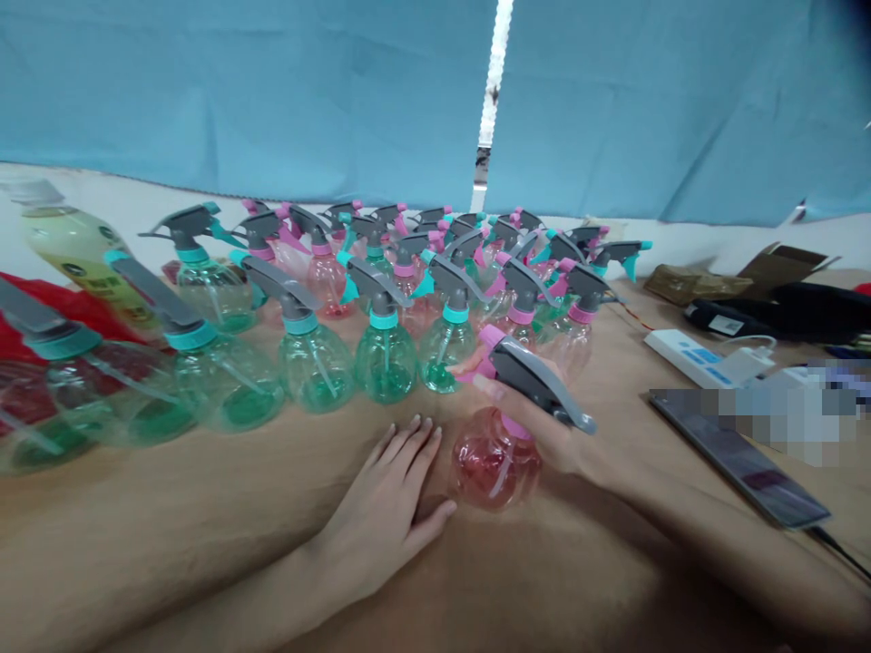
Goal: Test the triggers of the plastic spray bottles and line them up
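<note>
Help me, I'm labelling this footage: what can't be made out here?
In the head view:
Part of the right hand: behind the sprayer head of the held bottle.
Back-row bottles: bodies mostly hidden by bottles in front.
Leftmost sprayer head: cut off by left edge.
Lettering on the yellow bottle: too blurred.
Whatever lies beside the phone: pixelated.

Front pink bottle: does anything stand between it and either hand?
Nothing visible does: the right hand holds the front pink bottle, and the left hand lies beside it with no object between.
</note>
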A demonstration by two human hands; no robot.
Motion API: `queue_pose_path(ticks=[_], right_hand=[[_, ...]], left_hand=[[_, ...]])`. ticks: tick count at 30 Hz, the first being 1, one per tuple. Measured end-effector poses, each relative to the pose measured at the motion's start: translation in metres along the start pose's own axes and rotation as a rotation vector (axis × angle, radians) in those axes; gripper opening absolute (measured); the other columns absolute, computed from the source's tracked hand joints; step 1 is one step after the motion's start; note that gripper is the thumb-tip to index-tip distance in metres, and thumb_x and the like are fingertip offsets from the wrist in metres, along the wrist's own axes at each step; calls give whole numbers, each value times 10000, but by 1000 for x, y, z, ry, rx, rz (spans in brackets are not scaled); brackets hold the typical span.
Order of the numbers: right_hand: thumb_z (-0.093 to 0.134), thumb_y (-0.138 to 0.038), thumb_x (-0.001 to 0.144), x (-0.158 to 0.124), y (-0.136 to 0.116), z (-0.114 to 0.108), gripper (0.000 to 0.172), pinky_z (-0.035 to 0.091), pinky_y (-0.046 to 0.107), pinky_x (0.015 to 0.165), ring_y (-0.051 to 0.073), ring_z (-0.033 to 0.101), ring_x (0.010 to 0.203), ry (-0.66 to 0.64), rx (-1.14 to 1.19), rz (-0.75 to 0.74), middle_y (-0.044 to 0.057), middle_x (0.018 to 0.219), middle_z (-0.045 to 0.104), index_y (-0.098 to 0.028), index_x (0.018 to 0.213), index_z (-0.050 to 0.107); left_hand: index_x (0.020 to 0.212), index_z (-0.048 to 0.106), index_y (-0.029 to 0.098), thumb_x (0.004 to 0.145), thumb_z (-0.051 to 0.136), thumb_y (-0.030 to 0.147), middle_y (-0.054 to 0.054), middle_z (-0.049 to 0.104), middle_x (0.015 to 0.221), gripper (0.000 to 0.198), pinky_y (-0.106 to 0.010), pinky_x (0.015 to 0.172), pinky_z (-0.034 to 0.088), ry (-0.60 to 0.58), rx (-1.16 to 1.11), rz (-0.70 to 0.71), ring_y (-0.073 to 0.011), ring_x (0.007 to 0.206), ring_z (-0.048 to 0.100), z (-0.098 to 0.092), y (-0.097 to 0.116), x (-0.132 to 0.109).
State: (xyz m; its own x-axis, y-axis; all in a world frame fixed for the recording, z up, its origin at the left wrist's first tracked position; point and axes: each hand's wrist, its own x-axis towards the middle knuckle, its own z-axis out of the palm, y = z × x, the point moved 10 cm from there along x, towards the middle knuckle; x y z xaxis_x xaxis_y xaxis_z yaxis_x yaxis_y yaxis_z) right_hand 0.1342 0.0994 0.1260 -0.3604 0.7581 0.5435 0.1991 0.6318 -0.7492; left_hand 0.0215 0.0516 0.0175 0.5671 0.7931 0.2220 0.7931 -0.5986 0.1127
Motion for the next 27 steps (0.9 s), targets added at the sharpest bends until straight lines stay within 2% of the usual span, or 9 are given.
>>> queue_pose_path(ticks=[5, 11, 18, 23, 27], right_hand=[[574, -319, 887, -3, 2, 1, 116, 521, 321, 791, 175, 641, 891, 4, 101, 27, -8, 970, 673, -269, 990, 594], [579, -294, 881, -2, 5, 2, 141, 516, 315, 766, 167, 641, 848, -10, 93, 46, -3, 949, 677, -258, 1016, 602], [567, -304, 889, -3, 8, 3, 157, 519, 325, 750, 165, 632, 819, -16, 124, 81, 6, 954, 670, -249, 1032, 603], [561, -310, 897, -5, 11, 4, 158, 518, 334, 804, 174, 638, 886, -20, 125, 85, 7, 1006, 673, -255, 1039, 604], [547, -324, 905, -5, 14, 5, 184, 521, 331, 785, 170, 634, 847, -30, 99, 102, 2, 963, 672, -261, 1070, 598]], left_hand=[[1409, 372, 78, 941, 450, 508, -160, 418, 1454, 640, -488, 1102, 291, -3, 3, -2, -295, 1352, 360, 1, 0, 0], [1380, 422, 66, 941, 447, 516, -176, 429, 1442, 628, -497, 1097, 291, -17, 16, 7, -309, 1344, 367, 3, 1, 1], [1395, 415, 117, 944, 440, 505, -155, 421, 1453, 595, -497, 1096, 290, 10, -8, 5, -306, 1349, 359, 1, 0, 0], [1379, 429, 83, 942, 443, 519, -170, 425, 1447, 618, -493, 1094, 298, -8, 6, 0, -305, 1342, 372, 2, 0, 1], [1377, 427, 62, 941, 453, 512, -178, 423, 1445, 627, -495, 1093, 298, -19, 26, 7, -306, 1340, 373, 1, 1, 1]])
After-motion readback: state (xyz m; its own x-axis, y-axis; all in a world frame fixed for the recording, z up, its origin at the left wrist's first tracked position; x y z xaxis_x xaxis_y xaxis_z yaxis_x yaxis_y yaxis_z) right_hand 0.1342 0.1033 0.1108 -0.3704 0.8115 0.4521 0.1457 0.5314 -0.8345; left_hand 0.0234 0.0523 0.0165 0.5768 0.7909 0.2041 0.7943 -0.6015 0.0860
